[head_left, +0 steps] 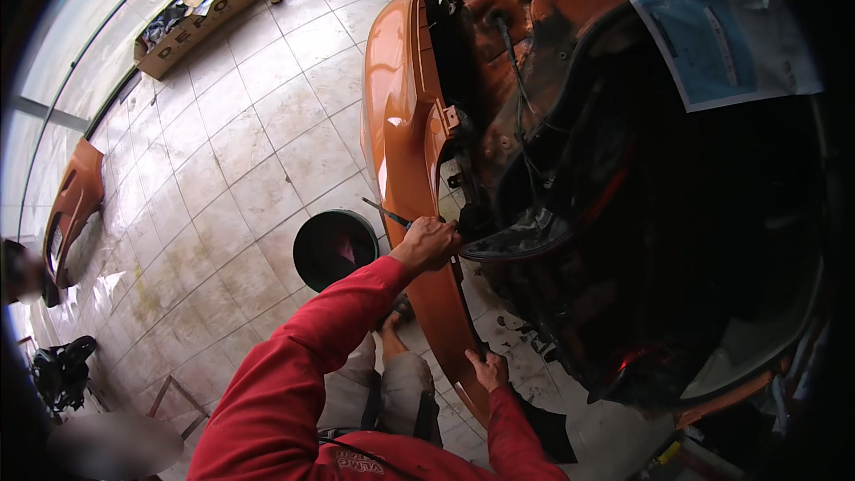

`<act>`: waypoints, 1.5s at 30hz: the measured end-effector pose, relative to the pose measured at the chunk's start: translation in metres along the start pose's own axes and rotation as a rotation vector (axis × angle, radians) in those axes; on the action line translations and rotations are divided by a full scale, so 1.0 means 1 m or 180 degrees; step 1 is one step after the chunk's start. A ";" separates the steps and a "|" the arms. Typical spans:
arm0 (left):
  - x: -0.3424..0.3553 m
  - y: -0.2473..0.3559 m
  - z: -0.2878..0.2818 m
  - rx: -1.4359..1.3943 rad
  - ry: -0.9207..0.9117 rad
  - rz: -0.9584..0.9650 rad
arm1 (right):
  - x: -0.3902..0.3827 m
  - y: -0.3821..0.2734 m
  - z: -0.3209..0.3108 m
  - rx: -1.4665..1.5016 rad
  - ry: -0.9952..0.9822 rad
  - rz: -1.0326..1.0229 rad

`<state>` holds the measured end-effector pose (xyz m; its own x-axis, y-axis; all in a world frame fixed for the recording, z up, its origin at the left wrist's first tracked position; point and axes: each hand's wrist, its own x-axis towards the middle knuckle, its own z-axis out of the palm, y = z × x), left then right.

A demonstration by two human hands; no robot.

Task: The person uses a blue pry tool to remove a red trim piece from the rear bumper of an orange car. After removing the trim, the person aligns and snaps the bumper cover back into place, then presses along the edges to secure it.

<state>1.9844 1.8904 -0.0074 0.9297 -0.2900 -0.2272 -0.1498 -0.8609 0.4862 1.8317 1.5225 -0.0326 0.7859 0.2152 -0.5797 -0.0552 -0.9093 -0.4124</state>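
The orange bumper (396, 125) stands along the open end of the car (508, 116), between it and the bucket (305, 254). The left hand (427, 245) is curled into a fist around a thin dark tool (385, 211), whose shaft juts out to the left over the bumper; the hand is at the bumper's inner edge, though whether it touches is unclear. The right hand (488, 370) pinches the bumper's inner edge nearer its lower end. A second orange panel (78, 191) is at far left, a carton (198, 40) beyond.
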 end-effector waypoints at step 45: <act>-0.048 0.049 0.220 -0.6061 0.1658 -0.2710 | 0.010 0.063 -0.066 0.0037 0.0629 -0.0657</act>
<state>1.8585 1.7702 -0.1584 0.6046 0.2359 -0.7608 0.3673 0.7650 0.5291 1.8768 1.4435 -0.0177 0.8859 0.3209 -0.3349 0.1124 -0.8491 -0.5162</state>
